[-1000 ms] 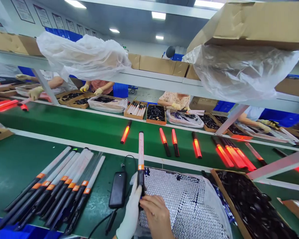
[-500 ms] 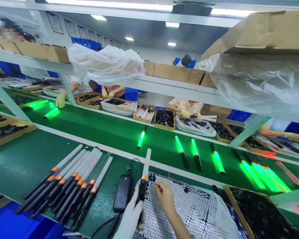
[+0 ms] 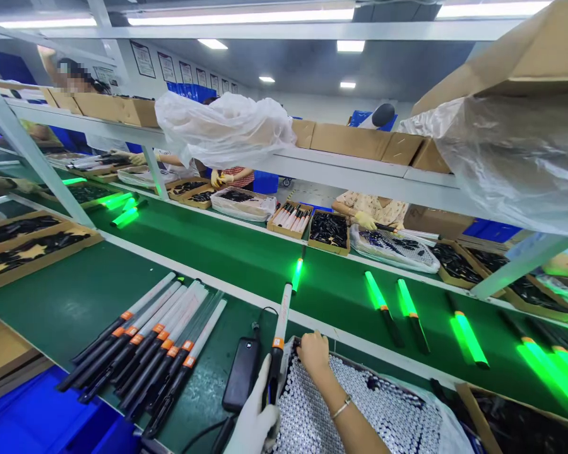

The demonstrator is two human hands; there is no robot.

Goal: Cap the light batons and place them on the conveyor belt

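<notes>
My left hand [image 3: 258, 410], in a white glove, is closed around the black handle of a light baton [image 3: 281, 321]. The baton has an unlit white tube and an orange band, and it points up and away from me. My right hand [image 3: 315, 354] is bare, its fingers curled closed at the far left corner of a plastic-lined tray [image 3: 435, 413]. Whatever those fingers hold is hidden. Small silver round pieces [image 3: 355, 391] stand tightly packed in the tray. Left of the baton lies a black power bank [image 3: 241, 372] with a cable attached.
Several unlit batons [image 3: 165, 334] lie in a pile at left. Green-lit batons [image 3: 409, 302] rest on the green conveyor belt [image 3: 227, 252]. A box of black parts [image 3: 511, 410] stands at right. Overhead runs a white shelf [image 3: 341, 173] with bags and cartons. Co-workers' gloved hands [image 3: 364, 219] work opposite.
My view has turned left, so the scene sits further right. My right hand has moved forward to the tray's far corner, fingers more curled. The left hand still grips the baton.
</notes>
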